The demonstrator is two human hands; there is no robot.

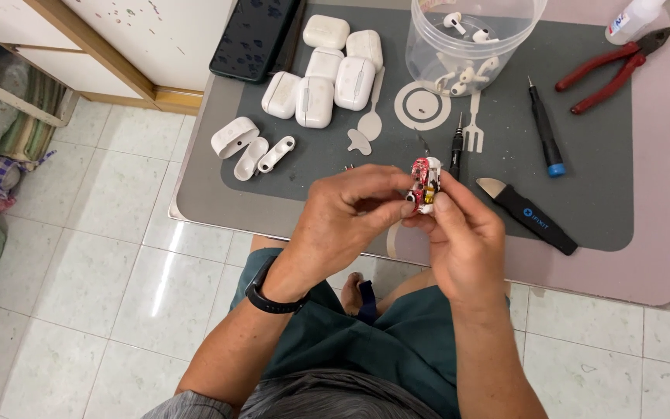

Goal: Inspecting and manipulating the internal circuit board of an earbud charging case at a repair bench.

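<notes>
Both my hands meet over the near edge of a small table. My right hand (459, 237) pinches a small white earbud-case inner frame (426, 185) with a red circuit part and a yellow piece showing. My left hand (347, 213), with a black band on its wrist, touches the same part from the left with its fingertips. An opened white case shell (236, 136) and two white shell pieces (265, 155) lie on the grey mat (583, 194) to the left.
Several white earbud cases (323, 74) are grouped at the back, beside a dark phone (253, 39). A clear tub (467, 39) holds white earbuds. Two screwdrivers (544, 128), red pliers (610, 70), a black pry tool (533, 217) and a white bottle (631, 17) lie to the right.
</notes>
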